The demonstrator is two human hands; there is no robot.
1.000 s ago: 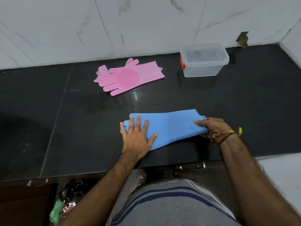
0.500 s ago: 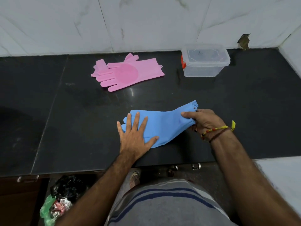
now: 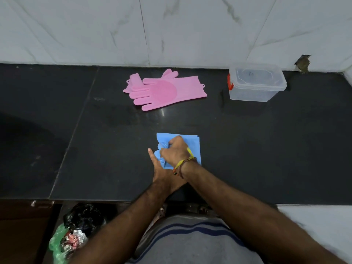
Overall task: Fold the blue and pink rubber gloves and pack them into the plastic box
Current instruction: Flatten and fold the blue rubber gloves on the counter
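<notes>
While the right hand (image 3: pixel 176 151) is gripping the blue gloves' (image 3: pixel 192 144) doubled cuff, the left hand (image 3: pixel 161 172) is pressing flat beneath. Far right, the plastic box (image 3: pixel 256 83) is sitting nearer the right hand.

Home kitchen: black polished stone bench (image 3: pixel 266 149) backed by white marble-look wall tiles (image 3: pixel 190 29); rubbish bags (image 3: pixel 76 235) on floor below bench's front edge.

Right hand (image 3: pixel 176 150) fisted, crossing over flat left hand (image 3: pixel 162 172) (wrists overlapping)
</notes>
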